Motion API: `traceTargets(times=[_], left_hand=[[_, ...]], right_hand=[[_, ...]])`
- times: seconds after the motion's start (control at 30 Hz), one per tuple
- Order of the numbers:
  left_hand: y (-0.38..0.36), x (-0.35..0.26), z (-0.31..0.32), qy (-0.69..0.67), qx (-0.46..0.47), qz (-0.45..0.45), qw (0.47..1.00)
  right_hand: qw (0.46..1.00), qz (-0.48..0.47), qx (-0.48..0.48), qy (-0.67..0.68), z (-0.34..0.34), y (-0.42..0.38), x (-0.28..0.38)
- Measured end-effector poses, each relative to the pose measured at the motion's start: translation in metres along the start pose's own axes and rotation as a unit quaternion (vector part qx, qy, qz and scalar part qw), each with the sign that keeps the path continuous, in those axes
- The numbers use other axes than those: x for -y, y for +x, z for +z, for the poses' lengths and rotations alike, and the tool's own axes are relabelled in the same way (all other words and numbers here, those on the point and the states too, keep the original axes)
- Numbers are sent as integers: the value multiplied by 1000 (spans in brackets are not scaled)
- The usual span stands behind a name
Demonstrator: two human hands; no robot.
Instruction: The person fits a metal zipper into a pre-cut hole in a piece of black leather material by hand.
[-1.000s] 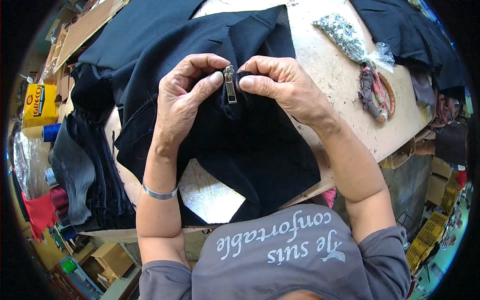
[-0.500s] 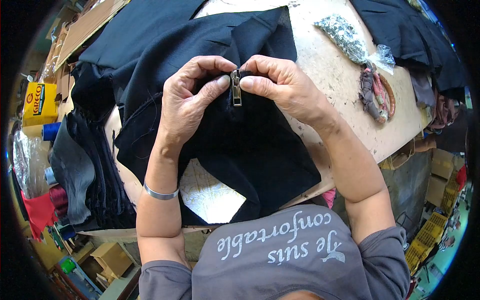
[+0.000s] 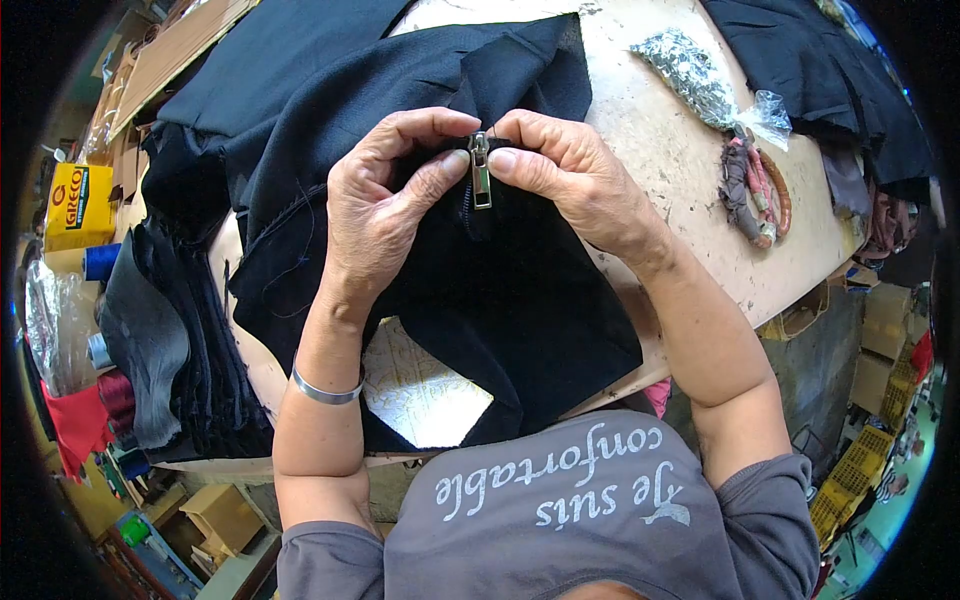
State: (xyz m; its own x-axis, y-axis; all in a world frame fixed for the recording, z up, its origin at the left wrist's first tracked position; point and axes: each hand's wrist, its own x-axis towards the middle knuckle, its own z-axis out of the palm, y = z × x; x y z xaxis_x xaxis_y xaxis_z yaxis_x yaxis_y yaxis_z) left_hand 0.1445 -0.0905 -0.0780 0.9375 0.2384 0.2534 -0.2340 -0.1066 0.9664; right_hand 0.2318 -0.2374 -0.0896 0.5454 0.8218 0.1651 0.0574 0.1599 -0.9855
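A silver zipper slider (image 3: 481,172) sits at the top of a black zipper, its long pull tab hanging down over black fabric (image 3: 540,290). My left hand (image 3: 400,190) pinches the zipper's end from the left, thumb and forefinger close to the slider. From the right, my right hand (image 3: 570,170) pinches the other side, its thumb tip next to the slider. The exact tape edges between the fingertips are hidden. Below my left hand, a white patterned piece (image 3: 425,385) shows beside the black fabric.
Dark cloth strips (image 3: 200,340) hang at the left near a yellow box (image 3: 78,207) and a blue thread spool (image 3: 101,263). On the tabletop (image 3: 650,150) at the right lie a clear plastic bag (image 3: 685,75), a cloth-wrapped ring (image 3: 765,200) and more dark fabric (image 3: 800,70).
The slider and the fingertips around it have shifted slightly to the right and up. Both hands keep their pinch.
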Motion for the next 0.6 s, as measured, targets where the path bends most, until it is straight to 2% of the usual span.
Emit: traceTargets(times=[0.37, 0.6], left_hand=[[0, -2, 0, -23, 8, -26, 999], [0, 0, -1, -12, 14, -12, 1000]], right_hand=[[1000, 5, -6, 8, 0, -1, 1], [1000, 1, 4, 10, 0, -1, 1]])
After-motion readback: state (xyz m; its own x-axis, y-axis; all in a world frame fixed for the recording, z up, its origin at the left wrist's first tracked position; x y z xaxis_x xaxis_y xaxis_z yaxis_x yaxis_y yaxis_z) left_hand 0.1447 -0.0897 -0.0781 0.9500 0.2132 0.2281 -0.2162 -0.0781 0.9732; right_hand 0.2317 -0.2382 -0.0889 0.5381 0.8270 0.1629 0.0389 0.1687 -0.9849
